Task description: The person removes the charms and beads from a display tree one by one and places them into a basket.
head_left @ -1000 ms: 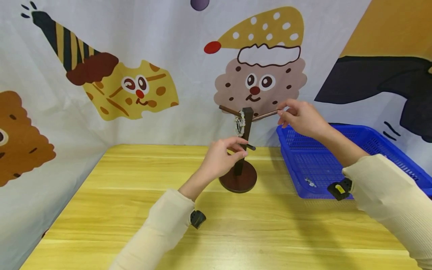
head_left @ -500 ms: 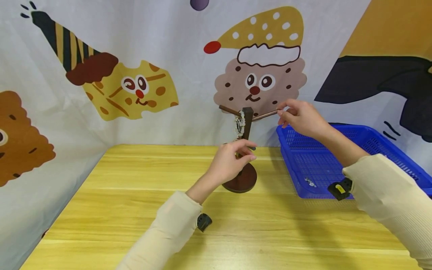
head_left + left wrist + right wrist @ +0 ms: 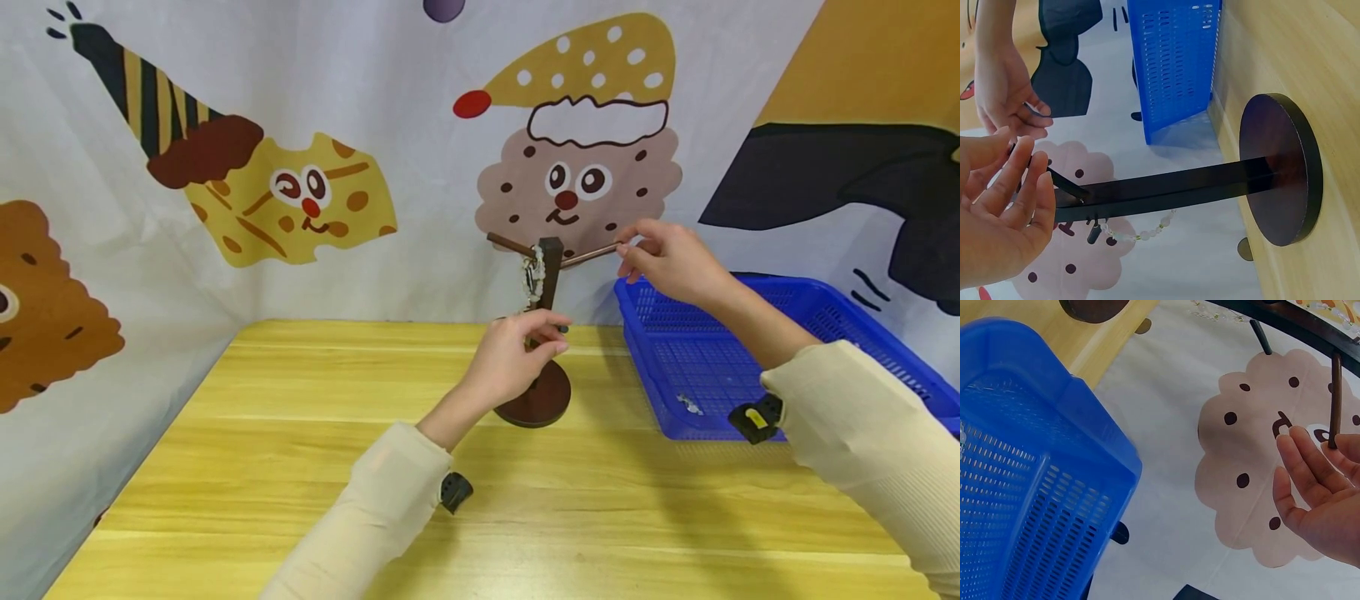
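Note:
A dark wooden jewellery stand with a round base and several side pegs stands upright on the table. My right hand pinches the end of the upper right peg between thumb and fingers. A pale beaded bracelet hangs by the top of the post. My left hand is in front of the post at the lower pegs, fingers bent, thumb and forefinger apart in the head view. In the left wrist view its fingers cover part of a dark peg; whether they grip it is unclear.
A blue plastic basket sits right of the stand, under my right forearm, with a small shiny clear item inside. Behind the wooden table hangs a white cloth with cartoon prints.
My left hand has moved slightly right and down across the post, covering more of the lower peg, then stayed there. My right hand keeps its place on the upper peg.

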Demonstrator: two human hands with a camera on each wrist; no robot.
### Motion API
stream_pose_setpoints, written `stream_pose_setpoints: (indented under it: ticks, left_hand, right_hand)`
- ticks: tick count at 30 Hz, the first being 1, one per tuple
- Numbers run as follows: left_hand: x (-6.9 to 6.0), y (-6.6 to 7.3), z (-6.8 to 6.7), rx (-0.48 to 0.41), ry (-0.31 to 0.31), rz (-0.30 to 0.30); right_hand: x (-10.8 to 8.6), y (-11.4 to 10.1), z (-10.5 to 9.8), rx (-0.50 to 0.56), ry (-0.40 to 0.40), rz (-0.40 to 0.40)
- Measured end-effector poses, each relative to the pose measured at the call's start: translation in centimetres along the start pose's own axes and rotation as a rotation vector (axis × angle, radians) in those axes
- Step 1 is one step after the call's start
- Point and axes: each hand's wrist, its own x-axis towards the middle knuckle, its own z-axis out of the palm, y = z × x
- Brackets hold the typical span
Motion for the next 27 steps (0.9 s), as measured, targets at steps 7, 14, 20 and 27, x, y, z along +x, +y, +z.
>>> stream_pose_setpoints:
  ticks: [7,14,20,27]
  left_hand:
    - [0.1,0.0,0.1,0.004,0.006,0.002]
    - [0.1,0.1,0.1,0.006,0.009,-0.003]
    - [-0.1,0.0,-0.1,0.013,0.008,-0.017]
    - [-0.4,0.1,-0.5,0.016,0.028,-0.016]
  right_hand:
    - [0.0,0.0,-0.1,-0.001,0.004,-0.002]
    - [-0.1,0.0,-0.2,0.0,-0.002,-0.003]
    - [-0.6,-0.2,-0.4,-0.002,-0.007,-0.011]
    - [-1.5,-0.5,-0.6,-0.02,-0.012,-0.038]
